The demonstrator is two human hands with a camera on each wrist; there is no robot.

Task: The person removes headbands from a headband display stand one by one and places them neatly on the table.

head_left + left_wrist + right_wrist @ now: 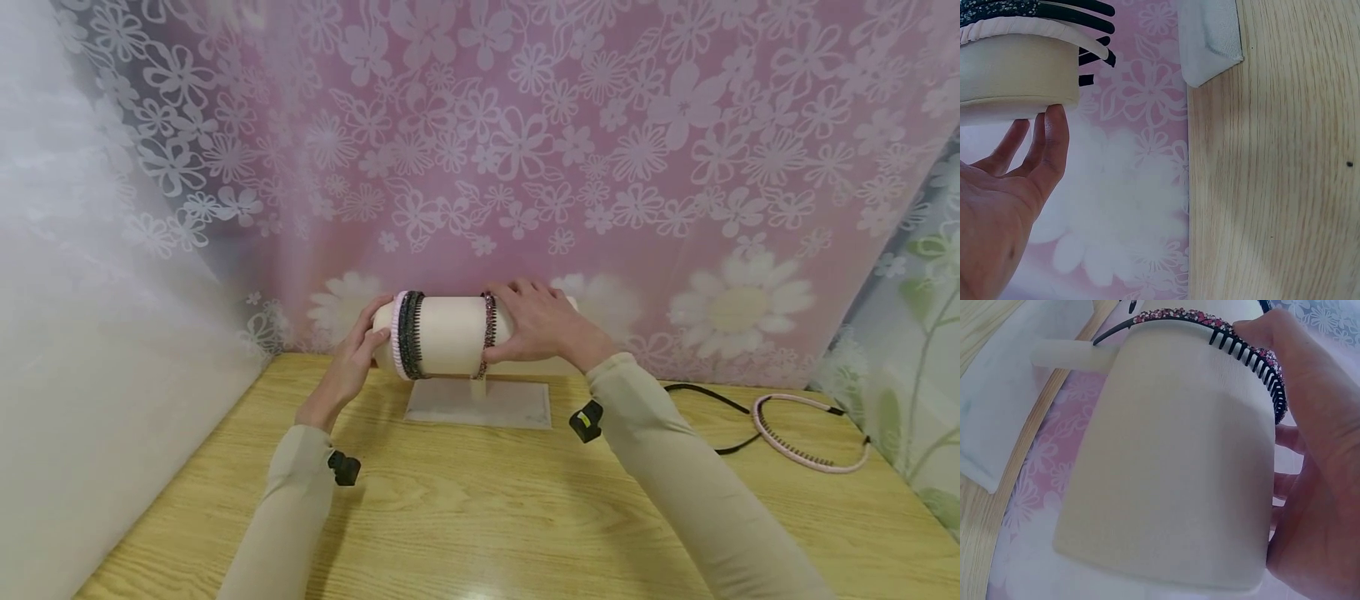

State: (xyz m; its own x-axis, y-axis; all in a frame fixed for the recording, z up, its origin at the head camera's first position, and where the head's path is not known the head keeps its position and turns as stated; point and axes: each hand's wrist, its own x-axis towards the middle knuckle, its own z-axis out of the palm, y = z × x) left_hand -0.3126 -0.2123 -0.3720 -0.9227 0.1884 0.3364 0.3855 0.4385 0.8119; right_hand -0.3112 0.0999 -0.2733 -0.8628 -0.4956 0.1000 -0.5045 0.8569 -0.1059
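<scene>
A cream cylindrical headband stand (pixel 452 335) lies level on its post above a pale base (pixel 517 404). My left hand (pixel 345 367) holds its left end, fingertips at the rim in the left wrist view. Beside that hand, a pale pink headband (pixel 398 337) and dark toothed headbands (pixel 410 335) sit side by side around the cylinder. Farther right, my right hand (pixel 542 323) grips a glittery pink-and-black toothed headband (pixel 490 327) that arches over the cylinder. In the right wrist view its thumb presses the glittery band (pixel 1175 315), while the other fingers are partly hidden behind the cylinder.
On the wooden table (pixel 450 517), a black headband (pixel 705 390) and a pink toothed headband (pixel 806 460) lie overlapping at the right. A pink flowered curtain (pixel 480 167) hangs right behind the stand, with a white sheet (pixel 97 333) along the left.
</scene>
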